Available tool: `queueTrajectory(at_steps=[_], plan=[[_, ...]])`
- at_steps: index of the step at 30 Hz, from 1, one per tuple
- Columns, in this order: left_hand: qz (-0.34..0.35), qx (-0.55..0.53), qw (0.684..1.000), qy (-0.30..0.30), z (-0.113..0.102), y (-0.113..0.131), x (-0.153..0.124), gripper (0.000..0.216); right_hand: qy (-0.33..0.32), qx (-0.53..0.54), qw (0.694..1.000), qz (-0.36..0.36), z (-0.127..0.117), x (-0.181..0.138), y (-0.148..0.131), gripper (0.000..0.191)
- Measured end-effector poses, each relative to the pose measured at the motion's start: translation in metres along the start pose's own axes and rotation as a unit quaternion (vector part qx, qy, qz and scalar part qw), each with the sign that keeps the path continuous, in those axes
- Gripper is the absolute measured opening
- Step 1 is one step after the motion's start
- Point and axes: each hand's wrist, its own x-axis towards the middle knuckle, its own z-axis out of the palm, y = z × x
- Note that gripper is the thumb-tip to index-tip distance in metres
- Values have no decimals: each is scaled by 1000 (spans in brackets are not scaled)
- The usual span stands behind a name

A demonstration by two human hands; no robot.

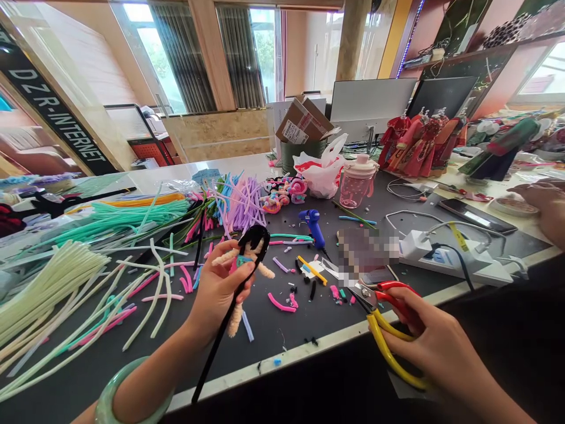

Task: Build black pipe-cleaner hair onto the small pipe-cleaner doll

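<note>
The left hand [219,298], with a pale green jade bangle [132,394] at the wrist, is curled narrowly around a pipe-cleaner doll [249,259], which is held just above the black work surface [269,330]. The doll is formed from fuzzy cream chenille limbs, a looped black head of hair and a small teal-and-pink middle. A long, thin black stem [218,353] is extended from it, its tip passing beyond the white front edge [282,359] of the table.

The right hand [435,335] is closed around the looped yellow and red handles of metal-bladed cutters [388,315], held close to that same edge; whether one tool or two is gripped cannot be told. A gap of black surface is left between the hands, dotted with short pink, yellow and black offcuts [291,294].

To the left, soft bundles of pale green chenille stems [44,288] are fanned across the surface, with teal [132,215] and lilac stems [245,206] beyond. A blue glue gun [313,227] is laid just past the doll. To the right, a white power strip [445,262] is set near the edge, beside a blurred patch [364,250]. A co-worker's hand [541,203] is seen at the far right edge.
</note>
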Motion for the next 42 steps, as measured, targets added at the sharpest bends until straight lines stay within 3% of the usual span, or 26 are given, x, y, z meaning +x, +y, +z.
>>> queueTrajectory(at_steps=[3,10,17,23,31,35,39,42], plan=[[-10,-4,1000,-2,-2,-2,1,48,-3,-17,999,-28,-2,3,1,41],[-14,-19,1000,2,4,1,2,51,58,-72,995,-36,0,1,-15,41],[-7,-53,998,19,11,-5,13,52,34,-122,983,-130,-6,7,-11,45],[-11,-56,998,10,10,-7,18,54,66,-192,969,-142,-7,10,-20,52],[0,-62,998,8,7,-13,20,52,108,-201,959,-167,-5,7,-11,35],[-11,-61,998,16,8,-9,17,53,84,-186,967,-154,-4,2,-7,32],[-20,-56,998,20,8,-5,13,53,70,-172,962,-202,-4,2,5,31],[-22,-52,998,25,7,-6,14,54,73,-176,961,-198,-5,4,10,29]])
